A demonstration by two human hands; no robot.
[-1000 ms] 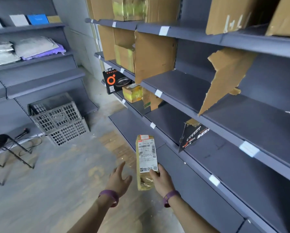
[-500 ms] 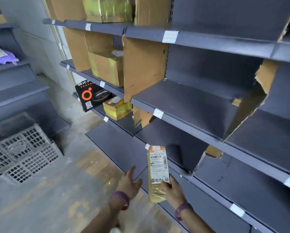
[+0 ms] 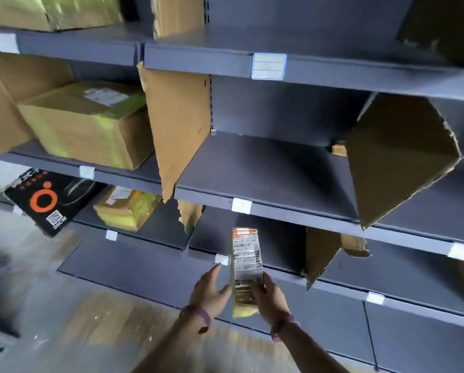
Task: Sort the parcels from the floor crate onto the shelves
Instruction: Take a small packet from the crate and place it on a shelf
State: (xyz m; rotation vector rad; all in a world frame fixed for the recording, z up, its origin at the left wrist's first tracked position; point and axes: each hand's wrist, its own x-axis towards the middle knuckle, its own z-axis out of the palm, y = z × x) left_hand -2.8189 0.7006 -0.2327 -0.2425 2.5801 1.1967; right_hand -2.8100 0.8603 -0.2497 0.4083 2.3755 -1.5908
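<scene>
Right hand [image 3: 272, 300] grips a slim, tape-wrapped cardboard parcel [image 3: 245, 265].

Shelving: dark grey metal shelves [image 3: 265, 168] rise in tiers right before me.
Dividers: torn brown cardboard sheets [image 3: 179, 122] stand between the bays.
Underfoot: grey floor [image 3: 37, 300], worn, with a brown patch.

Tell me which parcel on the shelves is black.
The flat black box with the orange ring, at far left. The small parcel beside it and the big box above are brown with yellow tape.
</scene>
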